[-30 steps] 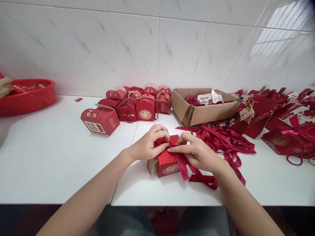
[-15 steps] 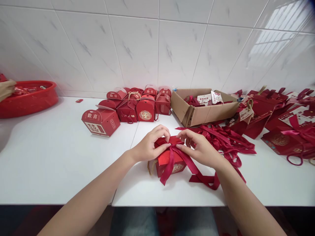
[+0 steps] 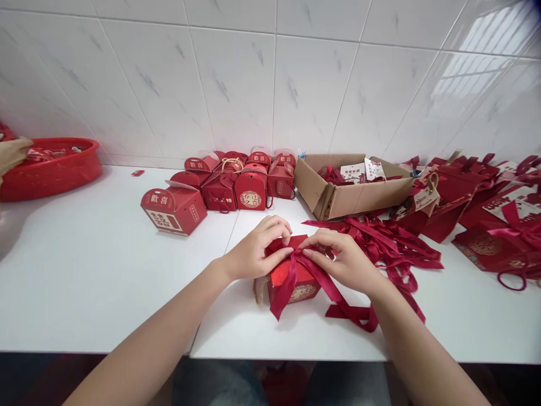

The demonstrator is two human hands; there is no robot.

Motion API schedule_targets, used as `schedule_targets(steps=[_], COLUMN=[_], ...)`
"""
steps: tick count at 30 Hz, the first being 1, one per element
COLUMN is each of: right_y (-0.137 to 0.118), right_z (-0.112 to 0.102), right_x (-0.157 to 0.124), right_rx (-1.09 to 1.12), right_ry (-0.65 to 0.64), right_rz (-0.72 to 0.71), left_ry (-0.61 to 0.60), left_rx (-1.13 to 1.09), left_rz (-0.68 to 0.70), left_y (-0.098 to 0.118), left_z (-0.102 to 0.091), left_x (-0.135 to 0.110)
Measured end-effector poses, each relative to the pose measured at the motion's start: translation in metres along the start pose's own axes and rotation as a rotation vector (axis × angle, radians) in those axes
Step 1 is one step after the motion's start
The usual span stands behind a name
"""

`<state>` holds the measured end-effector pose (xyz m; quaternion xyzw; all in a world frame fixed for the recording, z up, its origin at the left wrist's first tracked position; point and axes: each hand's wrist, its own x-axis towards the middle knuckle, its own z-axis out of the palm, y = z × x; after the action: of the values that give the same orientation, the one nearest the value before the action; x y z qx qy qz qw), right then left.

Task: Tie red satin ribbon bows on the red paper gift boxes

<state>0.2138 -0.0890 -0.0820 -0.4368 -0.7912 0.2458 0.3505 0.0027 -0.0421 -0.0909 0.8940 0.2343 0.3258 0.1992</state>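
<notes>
A small red gift box (image 3: 291,282) with a rope handle stands on the white table (image 3: 97,270) near its front edge. A dark red ribbon (image 3: 325,285) crosses the box top and its ends trail down the front and to the right. My left hand (image 3: 257,248) pinches the ribbon at the top left of the box. My right hand (image 3: 344,259) pinches the ribbon from the right, fingertips nearly meeting those of the left.
Several finished red boxes (image 3: 228,186) stand in a cluster at the back. An open cardboard box (image 3: 350,189) sits right of them. Loose ribbons (image 3: 393,245) and flat red boxes (image 3: 486,208) fill the right side. A red basin (image 3: 51,166) is far left.
A ribbon end has come over the box front and now hangs down it. My right hand shifted slightly while pinching at the box top; my left hand stayed in place.
</notes>
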Motion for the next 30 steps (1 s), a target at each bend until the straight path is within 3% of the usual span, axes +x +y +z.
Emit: schedule_targets(steps=[7,12,16,30], right_y=[0.002,0.006,0.007,0.002], right_z=[0.002,0.003,0.003,-0.008], right_x=[0.002,0.002,0.001,-0.001], right_rx=[0.032,0.075,0.073,0.156], right_ry=[0.019,0.006,-0.012,-0.131], right_rz=[-0.013,-0.045,-0.09,-0.012], left_ry=[0.073,0.027,-0.005,-0.065], left_rx=[-0.016,-0.14,-0.105,-0.11], left_rz=[-0.024,-0.146,-0.209,-0.241], left_y=[0.001,0.006,0.009,0.004], left_z=[0.006,0.005,0.004,0.004], left_x=[0.001,0.002,0.003,0.003])
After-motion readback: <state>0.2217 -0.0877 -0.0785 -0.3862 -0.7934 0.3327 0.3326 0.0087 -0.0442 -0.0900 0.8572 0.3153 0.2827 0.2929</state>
